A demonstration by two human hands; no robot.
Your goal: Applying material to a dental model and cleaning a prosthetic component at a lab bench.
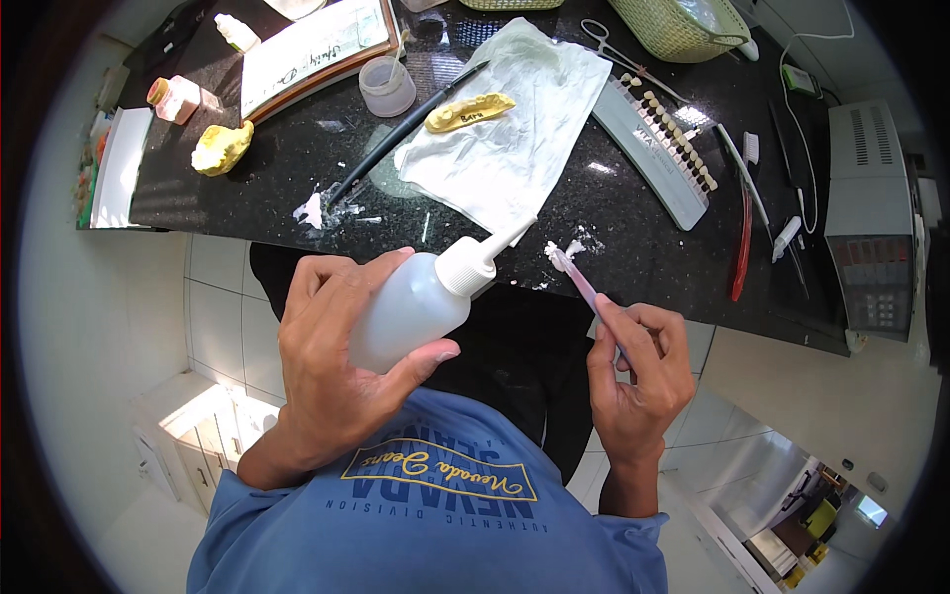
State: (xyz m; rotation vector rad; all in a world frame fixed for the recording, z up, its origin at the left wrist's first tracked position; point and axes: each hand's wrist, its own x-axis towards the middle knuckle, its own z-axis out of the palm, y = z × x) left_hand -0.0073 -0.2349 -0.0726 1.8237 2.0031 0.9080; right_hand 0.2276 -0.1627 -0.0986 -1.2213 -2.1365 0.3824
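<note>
My left hand [327,346] is wrapped round a white squeeze bottle [411,309], tilted so its narrow nozzle points up and right over the counter's near edge. My right hand [641,371] pinches a slim pinkish-purple handled tool [582,285]. The tool's far end rests by the edge of the black counter [465,213], at a small clump of white material [572,247]; that clump hides what kind of tip it has. Beyond the nozzle lies a crumpled white cloth or tissue [485,170] with a yellow elongated piece [470,112] on it.
A black stick-like tool [391,144] lies beside the cloth, near a translucent cup [387,87]. A tooth shade guide [653,158], scissor-handled clamp [625,59] and red-handled toothbrush [743,233] lie rightward. A grey machine [871,218] stands far right; a yellow lump [221,148] sits left.
</note>
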